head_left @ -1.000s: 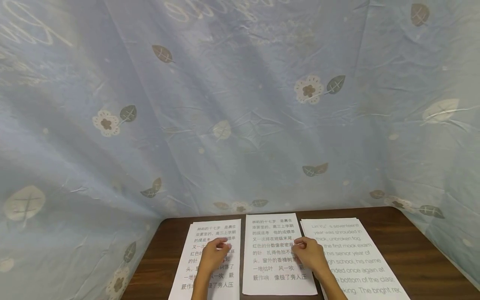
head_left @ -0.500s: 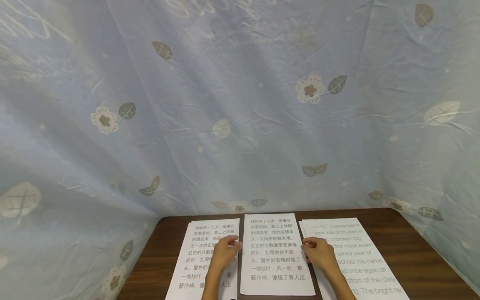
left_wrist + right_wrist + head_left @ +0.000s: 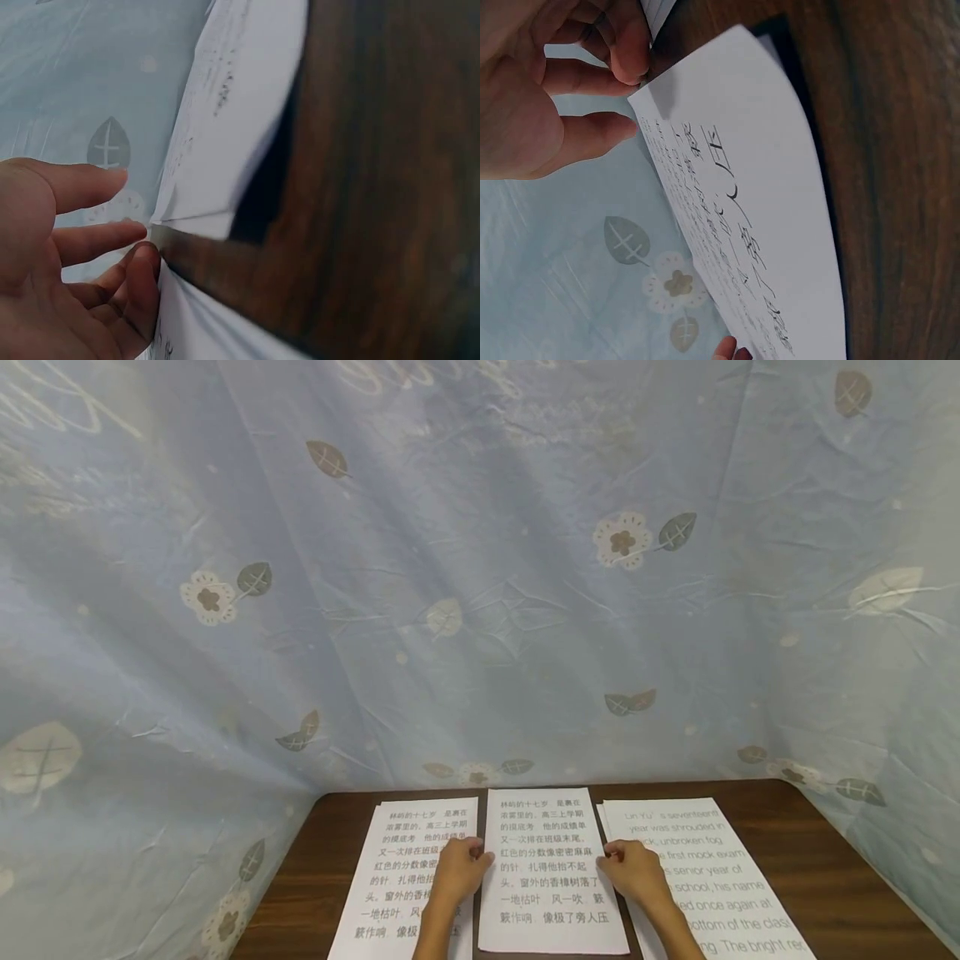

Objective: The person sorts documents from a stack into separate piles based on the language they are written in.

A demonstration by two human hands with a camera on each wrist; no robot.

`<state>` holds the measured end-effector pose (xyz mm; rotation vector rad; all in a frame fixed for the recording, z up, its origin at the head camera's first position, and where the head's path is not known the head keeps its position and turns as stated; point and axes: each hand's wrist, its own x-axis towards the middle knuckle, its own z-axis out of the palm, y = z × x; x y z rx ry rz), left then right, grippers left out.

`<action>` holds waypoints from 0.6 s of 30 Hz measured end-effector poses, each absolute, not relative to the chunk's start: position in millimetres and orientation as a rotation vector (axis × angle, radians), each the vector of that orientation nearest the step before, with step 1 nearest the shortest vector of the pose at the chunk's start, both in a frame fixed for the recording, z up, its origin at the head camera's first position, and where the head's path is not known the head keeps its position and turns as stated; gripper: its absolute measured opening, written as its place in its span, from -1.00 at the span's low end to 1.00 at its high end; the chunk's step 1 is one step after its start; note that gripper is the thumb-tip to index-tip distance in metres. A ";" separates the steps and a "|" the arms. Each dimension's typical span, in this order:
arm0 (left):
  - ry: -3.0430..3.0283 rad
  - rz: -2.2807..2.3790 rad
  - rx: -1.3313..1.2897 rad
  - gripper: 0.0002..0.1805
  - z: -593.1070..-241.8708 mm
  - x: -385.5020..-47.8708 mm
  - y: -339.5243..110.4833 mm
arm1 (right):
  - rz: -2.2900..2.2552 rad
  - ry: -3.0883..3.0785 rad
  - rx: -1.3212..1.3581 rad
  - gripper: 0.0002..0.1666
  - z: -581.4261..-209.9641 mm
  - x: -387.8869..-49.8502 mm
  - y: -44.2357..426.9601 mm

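Three stacks of printed paper lie side by side on the table. My left hand (image 3: 459, 867) hovers over the right side of the left stack (image 3: 401, 852), its fingertips close to the left edge of the middle stack (image 3: 551, 935). My right hand (image 3: 636, 870) is over the left part of the right stack (image 3: 738, 881), fingertips at the middle stack's right edge. In the left wrist view, the left hand's (image 3: 75, 262) thumb and forefinger stand apart, other fingers bent loosely. The right hand (image 3: 570, 82) has thumb and forefinger spread beside the printed sheet's (image 3: 757, 172) edge.
Dark brown wood shows on the table (image 3: 840, 868) around the stacks. A pale blue cloth (image 3: 487, 593) with leaf and flower prints hangs behind and beside the table.
My left hand has shifted right across the left stack toward the middle one. The right hand went slightly right off the middle stack's print, then settled back at its right edge.
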<state>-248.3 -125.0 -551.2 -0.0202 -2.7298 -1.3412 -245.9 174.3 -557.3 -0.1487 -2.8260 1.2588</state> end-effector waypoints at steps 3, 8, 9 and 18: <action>-2.730 -1.306 -0.026 -0.54 -553.4 -247.6 -122.8 | 1.257 -2.819 -0.129 -0.49 -557.3 -244.1 173.3; -2.717 -1.246 0.014 -0.51 -554.3 -246.2 -119.5 | 1.246 -2.797 -0.111 -0.53 -554.4 -241.7 171.0; -2.713 -1.244 0.024 -0.51 -553.8 -246.0 -118.9 | 1.243 -2.795 -0.111 -0.53 -553.2 -241.3 170.4; -2.707 -1.285 0.018 -0.55 -549.2 -245.8 -118.8 | 1.250 -2.792 -0.146 -0.57 -550.7 -244.2 171.2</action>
